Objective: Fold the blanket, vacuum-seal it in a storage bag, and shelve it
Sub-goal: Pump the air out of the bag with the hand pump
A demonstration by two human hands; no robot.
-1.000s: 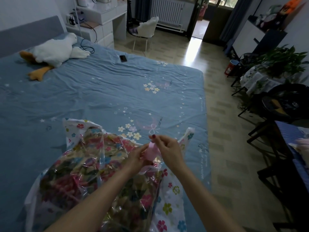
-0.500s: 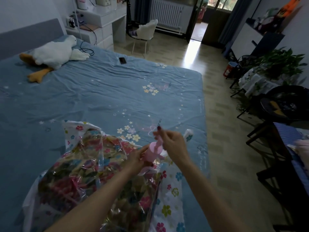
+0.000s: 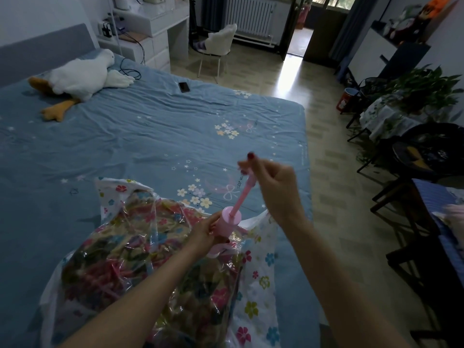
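Note:
A folded, brightly flowered blanket lies inside a clear storage bag with white flower-printed edges, on the near part of the blue bed. A pink hand pump stands on the bag's valve. My left hand grips the pump's cylinder. My right hand holds the pump's handle, raised well above the cylinder, so the pink rod shows between them.
A white goose plush lies at the bed's far left, and a dark phone near the far edge. To the right are tiled floor, dark chairs, plants on a small table; a white chair stands beyond.
My right hand has pulled the pump handle up and away from the cylinder, drawing out the rod. My left hand has stayed on the cylinder.

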